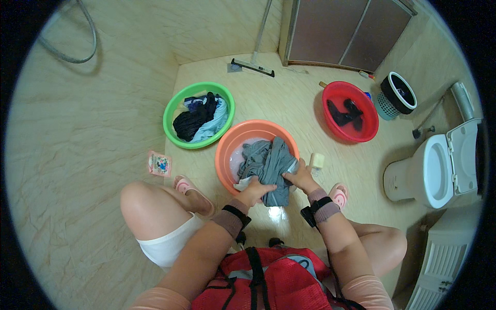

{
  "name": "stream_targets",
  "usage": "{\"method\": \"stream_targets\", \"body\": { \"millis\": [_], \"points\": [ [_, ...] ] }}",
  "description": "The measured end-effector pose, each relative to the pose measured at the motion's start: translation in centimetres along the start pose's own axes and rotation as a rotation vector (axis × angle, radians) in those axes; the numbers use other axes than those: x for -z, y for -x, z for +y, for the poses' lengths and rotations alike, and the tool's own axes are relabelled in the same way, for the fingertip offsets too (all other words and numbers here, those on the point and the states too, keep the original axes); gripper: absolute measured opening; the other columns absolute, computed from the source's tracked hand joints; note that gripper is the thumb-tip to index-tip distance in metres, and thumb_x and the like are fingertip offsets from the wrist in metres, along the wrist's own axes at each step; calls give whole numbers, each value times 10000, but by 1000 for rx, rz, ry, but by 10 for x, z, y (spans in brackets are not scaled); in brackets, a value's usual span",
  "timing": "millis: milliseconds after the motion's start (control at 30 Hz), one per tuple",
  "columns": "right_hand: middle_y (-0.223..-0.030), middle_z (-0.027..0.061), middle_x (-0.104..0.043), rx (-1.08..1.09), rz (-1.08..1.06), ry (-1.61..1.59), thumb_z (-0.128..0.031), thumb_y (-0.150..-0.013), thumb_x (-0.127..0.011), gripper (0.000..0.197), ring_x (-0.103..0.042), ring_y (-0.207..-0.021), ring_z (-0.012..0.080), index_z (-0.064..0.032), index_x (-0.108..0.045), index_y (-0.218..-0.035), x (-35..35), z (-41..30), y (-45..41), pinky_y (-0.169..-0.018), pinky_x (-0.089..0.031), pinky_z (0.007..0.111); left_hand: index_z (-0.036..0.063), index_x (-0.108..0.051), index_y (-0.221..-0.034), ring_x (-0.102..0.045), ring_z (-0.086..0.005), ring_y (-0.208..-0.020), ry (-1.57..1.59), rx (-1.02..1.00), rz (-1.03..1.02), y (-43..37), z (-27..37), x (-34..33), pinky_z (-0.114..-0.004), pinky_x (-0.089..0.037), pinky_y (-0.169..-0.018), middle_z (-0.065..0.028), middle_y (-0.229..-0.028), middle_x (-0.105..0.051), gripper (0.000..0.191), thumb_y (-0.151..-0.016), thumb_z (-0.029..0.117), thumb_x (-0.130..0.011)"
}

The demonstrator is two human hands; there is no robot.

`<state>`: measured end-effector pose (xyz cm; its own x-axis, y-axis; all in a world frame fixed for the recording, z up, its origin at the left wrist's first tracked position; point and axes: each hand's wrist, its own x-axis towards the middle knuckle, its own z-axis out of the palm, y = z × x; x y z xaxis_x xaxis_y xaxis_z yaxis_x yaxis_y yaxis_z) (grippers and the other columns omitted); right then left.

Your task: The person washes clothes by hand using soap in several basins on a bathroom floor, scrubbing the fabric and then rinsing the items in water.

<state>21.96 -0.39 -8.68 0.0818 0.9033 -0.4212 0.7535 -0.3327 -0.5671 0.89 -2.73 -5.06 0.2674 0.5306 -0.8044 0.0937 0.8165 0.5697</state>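
A wet grey garment (267,162) lies bunched in an orange plastic basin (228,145) of cloudy, sudsy water (236,162), its near end draped over the rim. My left hand (255,190) grips its near left edge, by a white patch of cloth. On the right, my right hand (301,177) holds another part of it at the basin's rim, next to a pale light-coloured strip. Folds hide most of my fingertips. Just right of the basin, a pale yellow bar of soap (317,161) rests on the floor.
Touching distance behind left stands a green basin (169,120) of dark and light-blue clothes (199,116). A red basin (369,133) holds dark items in water. Around them are a printed packet (159,164), a floor squeegee (252,67), a waste basket (387,104) and a toilet (434,170).
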Motion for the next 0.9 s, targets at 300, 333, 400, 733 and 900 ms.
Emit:
{"method": "stream_targets", "body": {
  "millis": [300, 333, 400, 733, 900],
  "points": [
    [-1162, 175, -549, -91, -277, -528, -321, -808, -714, 812, -634, -892, 279, -36, -260, -1418, 19, -11, 7, -626, -556, 412, 1, -404, -1292, -609, -307, -1036, 423, -115, -175, -39, -12, 17, -470, -493, -905, -170, -1241, -534, 480, -857, 50, -600],
    [-1118, 151, -572, -5, -288, -613, -283, -828, -696, 760, -641, -856, 245, -29, -275, -1409, 19, -17, 1, -640, -554, 400, 4, -418, -1285, -597, -305, -1060, 611, -239, -226, -43, -3, 30, -467, -486, -917, -162, -1239, -541, 441, -882, 94, -573],
    [-1091, 142, -586, -38, -220, -835, -256, -833, -689, 739, -636, -851, 225, -22, -286, -1408, 14, -18, -10, -655, -549, 381, 7, -432, -1277, -586, -303, -1084, 797, -357, -284, -45, 13, 50, -464, -478, -928, -153, -1236, -548, 408, -908, 138, -547],
    [-1251, 133, -548, 197, -148, -834, -29, -752, -704, 665, -553, -1124, 235, 9, -388, -1336, -25, -13, -36, -954, -457, 367, 27, -384, -1353, -520, -298, -1156, 794, -193, 186, -48, -9, 73, -436, -445, -984, -158, -1329, -475, 513, -937, 287, -532],
    [-1174, 196, -602, 194, -160, -368, -140, -667, -799, 852, -613, -1040, 300, 32, -322, -1352, -54, -23, -31, -891, -499, 391, 42, -441, -1301, -545, -283, -1113, 722, -194, 134, -48, -13, 75, -429, -472, -952, -141, -1248, -528, 492, -899, 278, -596]
  ]
}}
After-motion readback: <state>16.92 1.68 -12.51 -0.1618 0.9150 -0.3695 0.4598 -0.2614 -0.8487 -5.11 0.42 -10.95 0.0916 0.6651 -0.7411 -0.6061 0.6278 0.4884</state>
